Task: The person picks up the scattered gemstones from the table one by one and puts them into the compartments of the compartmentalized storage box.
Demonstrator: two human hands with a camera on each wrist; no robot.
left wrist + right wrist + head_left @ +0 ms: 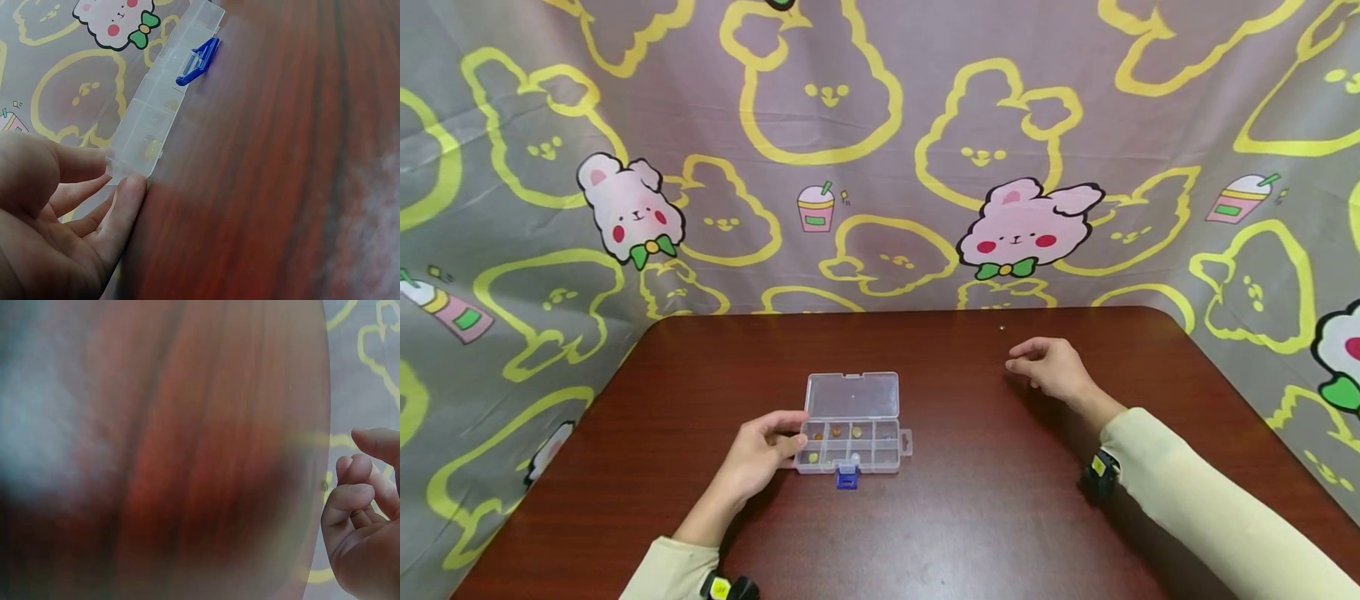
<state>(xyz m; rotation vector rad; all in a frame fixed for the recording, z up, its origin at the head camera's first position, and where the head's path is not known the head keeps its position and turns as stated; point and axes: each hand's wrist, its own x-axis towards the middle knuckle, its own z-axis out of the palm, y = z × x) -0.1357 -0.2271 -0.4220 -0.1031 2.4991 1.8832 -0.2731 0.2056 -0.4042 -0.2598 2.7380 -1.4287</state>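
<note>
A clear plastic compartment box (886, 457) lies on the table with its lid (853, 395) raised toward the back. My left hand (763, 454) grips the box's left end, thumb and fingers on either side of the corner in the left wrist view. Small brown, yellow and whitish pieces sit in several compartments, among them a yellow one (151, 148). A blue latch (847, 478) hangs at the front edge. Toward the back right, my right hand (1054, 371) hovers over the table, fingers loosely bent and a gap below the thumb. Just beyond its fingertips lies a tiny shiny piece (1002, 327).
The dark red-brown wooden table (1000, 525) has rounded back corners. Behind it and at both sides hangs a grey-pink curtain (880, 108) printed with yellow outlines and rabbits. A clear hanging tab (906, 442) juts from the box's right end.
</note>
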